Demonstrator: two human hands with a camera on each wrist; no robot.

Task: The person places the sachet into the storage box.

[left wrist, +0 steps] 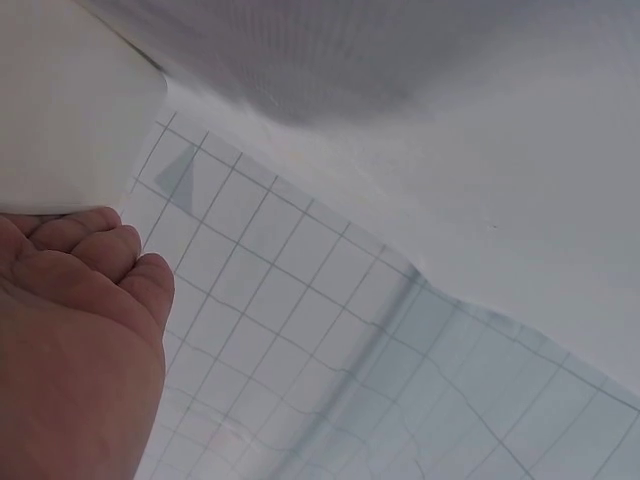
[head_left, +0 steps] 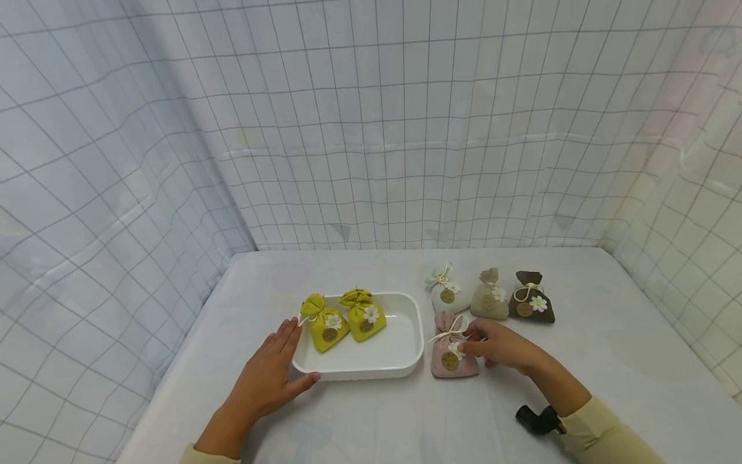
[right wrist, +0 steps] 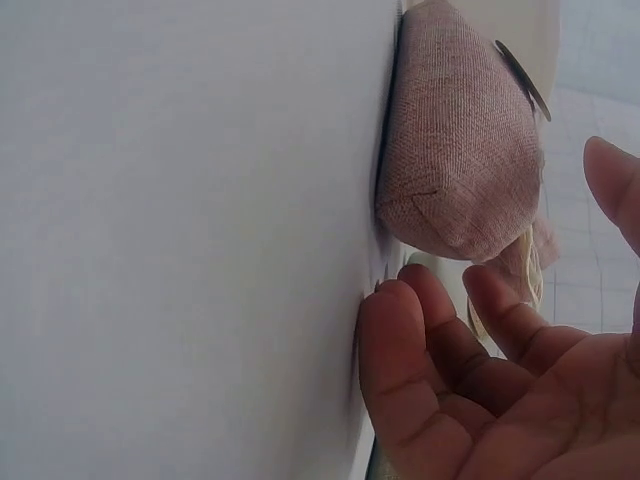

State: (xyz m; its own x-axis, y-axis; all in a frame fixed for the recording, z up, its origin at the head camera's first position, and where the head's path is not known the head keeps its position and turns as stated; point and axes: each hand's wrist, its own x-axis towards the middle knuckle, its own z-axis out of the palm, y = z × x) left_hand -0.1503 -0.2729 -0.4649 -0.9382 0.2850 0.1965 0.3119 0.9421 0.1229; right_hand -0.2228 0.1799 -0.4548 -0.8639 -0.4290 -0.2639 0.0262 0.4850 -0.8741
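Note:
My left hand (head_left: 268,374) lies along the left side of a white tray (head_left: 371,372), its fingers straight and its thumb at the near rim. Inside the tray are two yellow-green drawstring pouches (head_left: 321,333) with white flowers, both toward the left and back. To the tray's right, a pink drawstring pouch (head_left: 443,354) lies on the table, flower and round brown tag facing up. My right hand (head_left: 501,346) is at its right side, with the thumb over the flower. In the right wrist view, thumb and fingers (right wrist: 395,345) stand apart around the pouch's side without gripping it.
Behind the pink pouch lie a white pouch (head_left: 451,298), a beige pouch (head_left: 489,303) and a dark brown pouch (head_left: 530,306) in a row. A black object (head_left: 536,420) shows at the right wrist. Grid-patterned curtains (head_left: 394,142) enclose the table's back and sides.

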